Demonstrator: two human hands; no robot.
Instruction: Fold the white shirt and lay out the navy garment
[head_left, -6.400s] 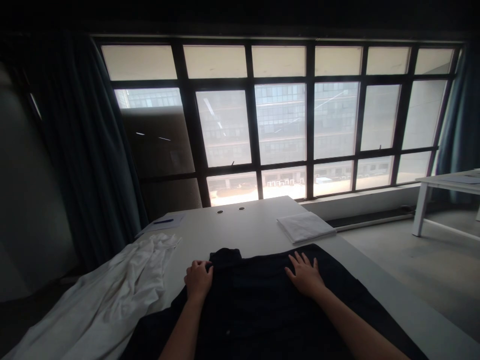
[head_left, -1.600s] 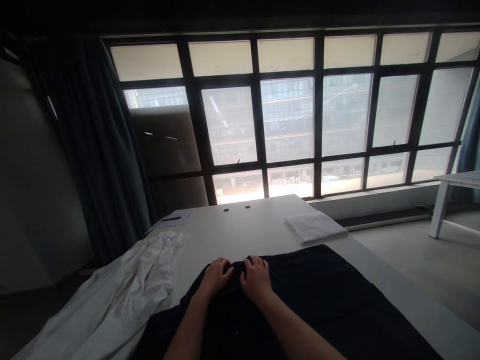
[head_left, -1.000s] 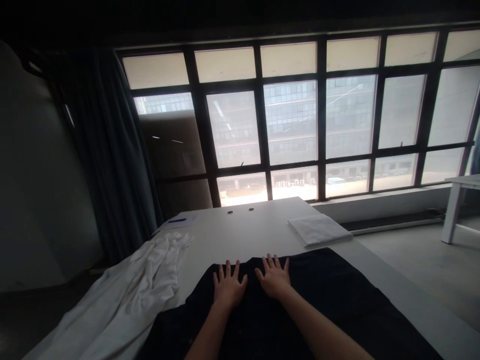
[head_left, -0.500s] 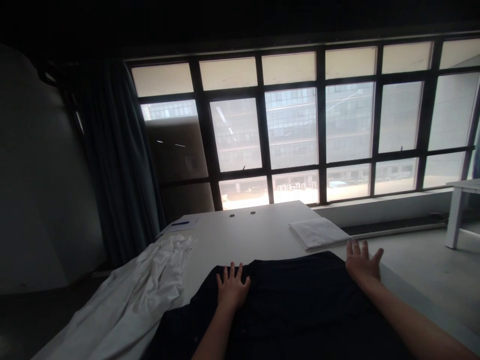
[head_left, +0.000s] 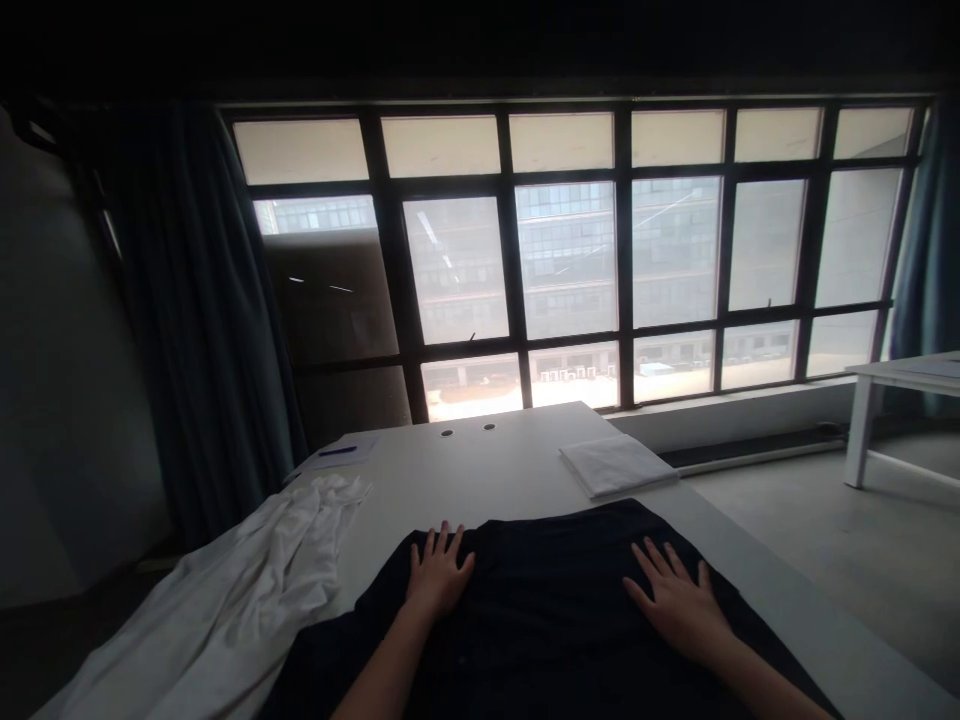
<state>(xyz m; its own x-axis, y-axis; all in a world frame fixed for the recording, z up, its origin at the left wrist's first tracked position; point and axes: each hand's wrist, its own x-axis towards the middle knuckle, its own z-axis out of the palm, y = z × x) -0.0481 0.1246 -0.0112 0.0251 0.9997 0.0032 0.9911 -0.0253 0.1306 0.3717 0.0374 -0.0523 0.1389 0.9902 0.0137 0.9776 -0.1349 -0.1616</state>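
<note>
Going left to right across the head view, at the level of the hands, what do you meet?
Crumpled white cloth, left hand, dark cloth, right hand, white side table

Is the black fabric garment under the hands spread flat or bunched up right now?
Spread flat: the black fabric garment lies across the white table beneath the open left hand and right hand, with no bunching visible.
</note>
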